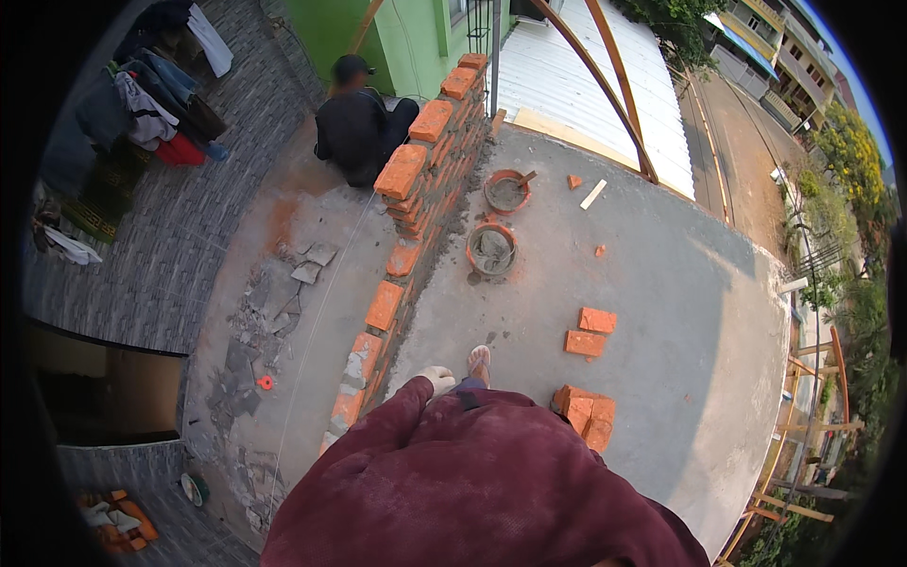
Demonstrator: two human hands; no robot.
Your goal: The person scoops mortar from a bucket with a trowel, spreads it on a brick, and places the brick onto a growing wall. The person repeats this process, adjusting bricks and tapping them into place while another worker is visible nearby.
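Observation:
My left hand (439, 380), in a whitish work glove, hangs low against my leg, just right of the half-built brick wall (407, 260). Its fingers are too small and partly covered to make out, so I cannot tell what it holds, if anything. My right hand is hidden behind my maroon top. Ahead of me on the concrete are two orange buckets of grey mortar, a nearer one (492, 249) and a farther one (507, 192) with a tool handle sticking out. Two loose bricks (591, 331) lie to the right, and a brick stack (586, 416) sits beside me.
A person (351, 123) in dark clothes crouches left of the wall's far end. Broken tile pieces (250, 354) litter the floor there, near a taut string line. Wooden poles (614, 90) slant up at the slab's far edge. Clothes (156, 109) hang at far left.

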